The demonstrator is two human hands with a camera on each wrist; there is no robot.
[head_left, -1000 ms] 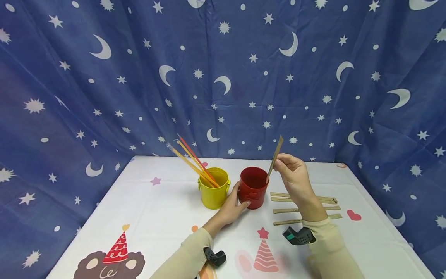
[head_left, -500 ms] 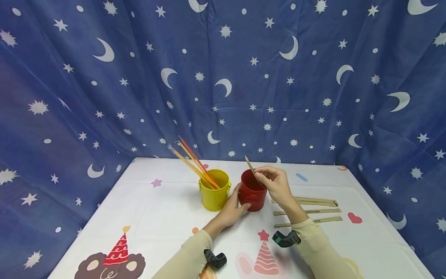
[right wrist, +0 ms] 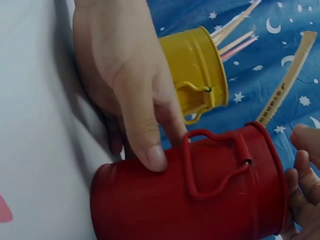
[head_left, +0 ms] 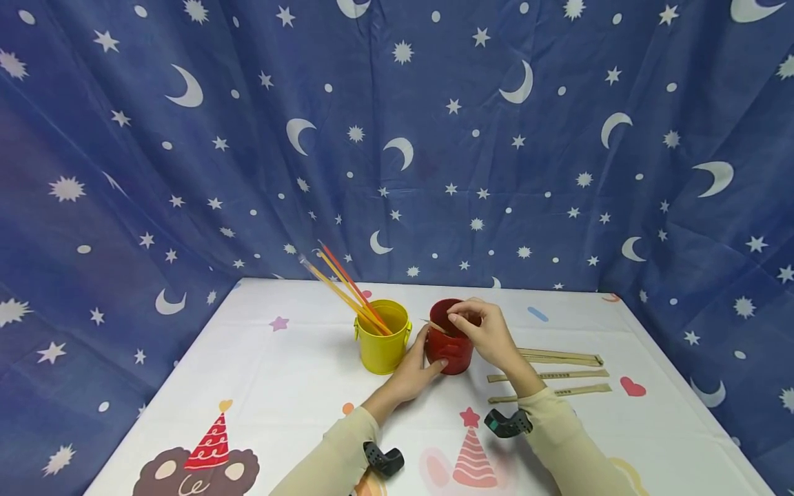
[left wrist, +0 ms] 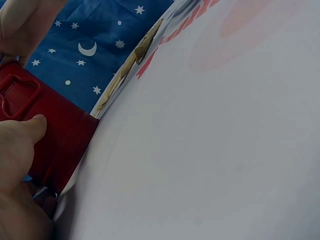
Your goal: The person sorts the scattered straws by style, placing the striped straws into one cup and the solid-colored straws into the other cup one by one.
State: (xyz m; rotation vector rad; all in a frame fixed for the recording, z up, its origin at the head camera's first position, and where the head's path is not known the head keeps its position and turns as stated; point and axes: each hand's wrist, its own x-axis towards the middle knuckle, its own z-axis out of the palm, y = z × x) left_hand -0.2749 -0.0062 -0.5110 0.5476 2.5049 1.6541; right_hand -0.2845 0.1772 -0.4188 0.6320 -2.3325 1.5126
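Note:
My left hand [head_left: 406,375] grips the side of a small red bucket [head_left: 453,355], which stands upright on the table. The right wrist view shows that thumb pressed to the bucket's wall, by the wire handle. A slim stick in printed brown paper [right wrist: 289,82] leans out over the bucket's rim, tilted left in the head view; its lower end is hidden inside. Right at the opening, my right hand [head_left: 486,331] has its fingers loosely bent, apart from the stick. Left of the red bucket stands a yellow bucket [head_left: 380,351] holding several thin orange, yellow and red sticks [head_left: 347,282].
More brown paper-wrapped sticks [head_left: 555,376] lie flat on the table to the right, partly behind the right forearm. A white patterned cloth [head_left: 298,386] covers the table, and a blue star-and-moon curtain [head_left: 335,172] hangs behind it.
My right hand has brought the paper-wrapped stick left into the red bucket and let go, and the stick has tipped left against the rim. My left hand has stayed on the bucket.

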